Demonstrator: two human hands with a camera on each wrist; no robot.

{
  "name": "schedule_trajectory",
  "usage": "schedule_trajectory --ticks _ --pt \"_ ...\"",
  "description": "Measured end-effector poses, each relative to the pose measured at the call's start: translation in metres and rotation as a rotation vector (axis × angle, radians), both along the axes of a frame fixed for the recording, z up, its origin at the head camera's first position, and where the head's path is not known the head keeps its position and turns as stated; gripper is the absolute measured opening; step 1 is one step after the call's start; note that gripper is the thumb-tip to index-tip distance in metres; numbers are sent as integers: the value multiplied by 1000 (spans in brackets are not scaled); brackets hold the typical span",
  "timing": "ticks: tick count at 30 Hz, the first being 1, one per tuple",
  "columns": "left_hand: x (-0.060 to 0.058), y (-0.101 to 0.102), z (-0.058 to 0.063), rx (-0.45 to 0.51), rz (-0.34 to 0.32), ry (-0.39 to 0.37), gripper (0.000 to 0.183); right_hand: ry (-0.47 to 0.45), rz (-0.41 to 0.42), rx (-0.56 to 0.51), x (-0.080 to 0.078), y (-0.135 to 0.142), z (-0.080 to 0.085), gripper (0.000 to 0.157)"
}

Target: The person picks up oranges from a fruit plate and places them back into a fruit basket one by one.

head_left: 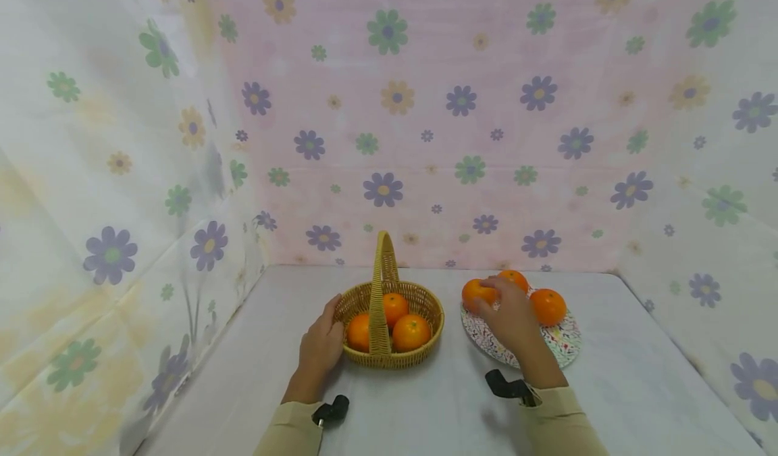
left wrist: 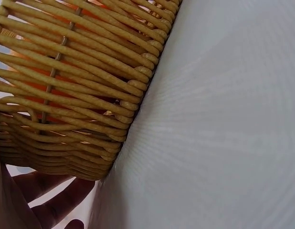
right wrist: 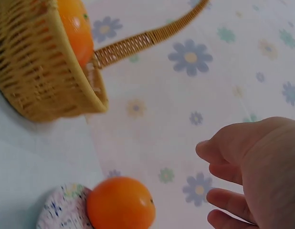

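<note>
A yellow wicker basket (head_left: 389, 360) with a tall arched handle stands left of centre, holding three oranges (head_left: 411, 333). My left hand (head_left: 322, 344) rests against its left side, fingers laid along the outer wall; in the left wrist view the fingers (left wrist: 66, 202) reach past the woven side (left wrist: 80, 95). To the right, a round speckled plate (head_left: 562, 341) carries three more oranges (head_left: 548, 307). My right hand (head_left: 510, 314) is over the plate and overlaps its left orange (head_left: 477, 294) in the head view. From the right wrist, that hand (right wrist: 257, 176) shows a gap to the orange (right wrist: 121, 205), thumb and fingers apart and holding nothing.
A white cloth covers the table (head_left: 419, 402). Flower-printed sheets hang behind (head_left: 425, 132) and on both sides. A dark wrist mount (head_left: 331, 410) sits at the left sleeve, another mount (head_left: 507, 385) at the right.
</note>
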State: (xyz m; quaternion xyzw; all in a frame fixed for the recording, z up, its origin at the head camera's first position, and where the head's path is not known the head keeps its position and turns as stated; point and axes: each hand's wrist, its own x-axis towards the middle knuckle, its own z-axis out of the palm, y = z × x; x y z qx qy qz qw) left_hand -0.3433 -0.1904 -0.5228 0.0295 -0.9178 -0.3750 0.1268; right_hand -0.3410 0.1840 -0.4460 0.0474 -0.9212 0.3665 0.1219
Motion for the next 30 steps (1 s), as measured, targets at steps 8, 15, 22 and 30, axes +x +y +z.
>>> schedule_trajectory --ticks 8,15,22,30 --pt "2 -1 -1 20 -9 8 60 39 -131 -33 -3 33 -4 48" --pt "-1 0 -3 41 -19 -2 61 109 -235 8 -11 47 -15 50" --pt "-2 0 -2 49 -17 -8 61 73 -316 -5 -16 58 -26 64" --pt "-2 -1 -4 55 -13 1 61 -9 -386 -79 -13 69 -32 76"
